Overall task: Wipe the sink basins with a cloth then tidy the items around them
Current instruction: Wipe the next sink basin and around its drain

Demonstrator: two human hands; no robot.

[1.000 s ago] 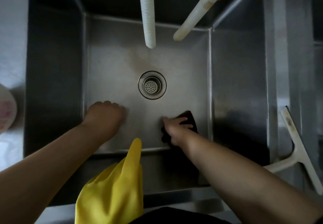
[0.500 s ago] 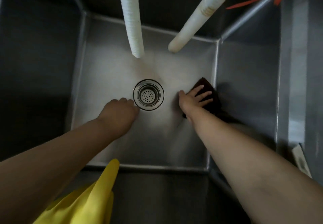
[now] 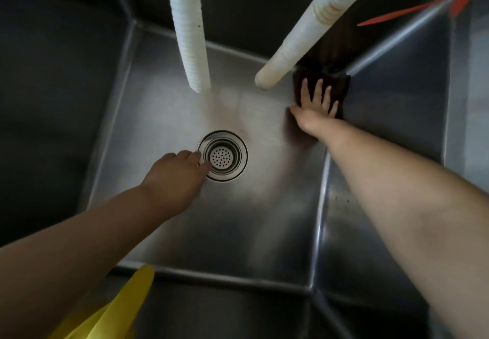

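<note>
I look down into a deep steel sink basin (image 3: pixel 254 219) with a round drain strainer (image 3: pixel 222 156) in the middle of its floor. My right hand (image 3: pixel 316 105) lies flat with spread fingers on a dark cloth (image 3: pixel 340 87), pressing it into the far right corner of the basin floor. My left hand (image 3: pixel 176 177) rests on the basin floor just left of the drain, its fingertips at the strainer's rim, holding nothing.
Two white hoses hang into the basin from above, a ribbed hose (image 3: pixel 189 29) over the middle and a thicker hose (image 3: pixel 299 39) slanting toward the right corner. A yellow rubber glove (image 3: pixel 119 309) drapes over the near rim. Something red (image 3: pixel 423 5) sticks out at the top right.
My right hand has slid the cloth from the near right of the basin floor to the far right corner. My left hand has moved right, up to the drain.
</note>
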